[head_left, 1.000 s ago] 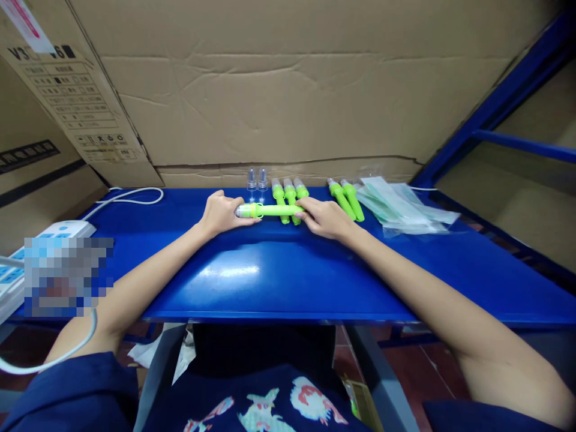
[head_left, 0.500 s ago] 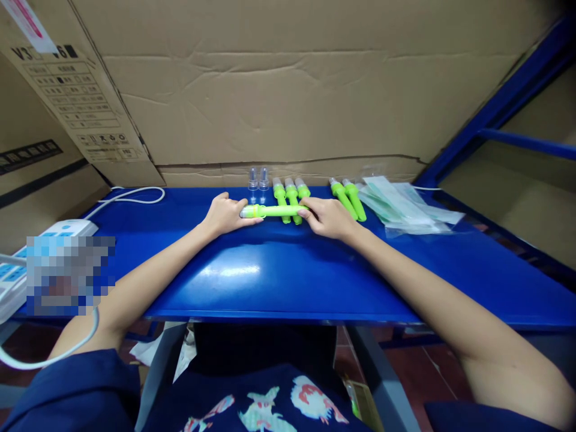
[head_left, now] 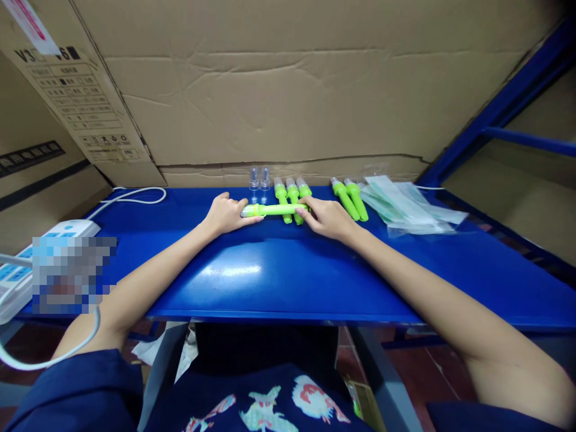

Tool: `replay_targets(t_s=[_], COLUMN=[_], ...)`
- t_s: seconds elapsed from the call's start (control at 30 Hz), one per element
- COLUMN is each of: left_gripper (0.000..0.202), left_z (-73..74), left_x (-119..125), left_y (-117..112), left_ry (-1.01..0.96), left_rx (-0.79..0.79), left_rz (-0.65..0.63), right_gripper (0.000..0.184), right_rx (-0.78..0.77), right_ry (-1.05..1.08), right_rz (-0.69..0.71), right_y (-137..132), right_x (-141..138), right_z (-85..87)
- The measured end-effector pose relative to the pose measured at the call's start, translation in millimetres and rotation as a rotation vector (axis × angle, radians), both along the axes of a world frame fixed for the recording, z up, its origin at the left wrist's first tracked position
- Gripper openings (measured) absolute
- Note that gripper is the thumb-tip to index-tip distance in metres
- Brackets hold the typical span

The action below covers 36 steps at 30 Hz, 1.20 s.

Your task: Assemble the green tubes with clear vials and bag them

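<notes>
A lime-green stick-shaped tube (head_left: 281,209) with a clear tip lies level between my two hands, just above the blue table. My left hand (head_left: 226,214) grips its clear-tipped left end, thumb along the near side. At the other end, the fingers of my right hand (head_left: 327,217) close round the tube. Behind it lie three similar green tubes (head_left: 292,192), tips toward the back and partly covered by the held one and my right hand. Two clear caps (head_left: 260,179) stand upright to their left.
Two more green tubes (head_left: 351,200) lie to the right, beside flat plastic packets (head_left: 407,204). A white power strip (head_left: 67,228) with a cable (head_left: 135,195) is on the left. Cardboard (head_left: 288,90) walls the back of the blue table (head_left: 288,282); a blue metal frame (head_left: 490,96) rises at right.
Both hands keep their hold on the green tube at nearly the same place. My right thumb and fingers have shifted slightly at its right end. The whole view has drifted a little.
</notes>
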State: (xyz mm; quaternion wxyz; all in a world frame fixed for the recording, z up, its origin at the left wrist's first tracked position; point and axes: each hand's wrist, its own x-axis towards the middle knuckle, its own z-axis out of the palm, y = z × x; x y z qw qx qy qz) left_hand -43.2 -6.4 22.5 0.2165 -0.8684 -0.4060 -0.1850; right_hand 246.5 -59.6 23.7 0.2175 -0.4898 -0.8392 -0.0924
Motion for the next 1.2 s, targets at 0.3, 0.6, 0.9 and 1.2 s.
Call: replay_targets(t_s=[0.3,0.6,0.9,1.2], left_gripper=[0.076,0.083,0.081,0.08], left_z=[0.1,3.4,2.3,4.0], left_x=[-1,2,2,-4], left_y=[0,-6,-4,-1], left_ry=[-0.024,0.024,0.016,0.008], left_rx=[-0.039,-0.058,-0.067,0.092], left_rz=[0.001,0.039,0.051,-0.04], right_gripper=[0.038,0.037,0.034,0.039], right_rx=[0.072,0.054,-0.023,-0.026], right_ry=[-0.019,-0.27,-0.249,-0.113], right_rz=[0.076,0.035,-0.004,0.0], right_y=[1,-1,-7,0], right_x=[1,0,-4,-2], right_z=[-1.9,3.8,11.3,0.1])
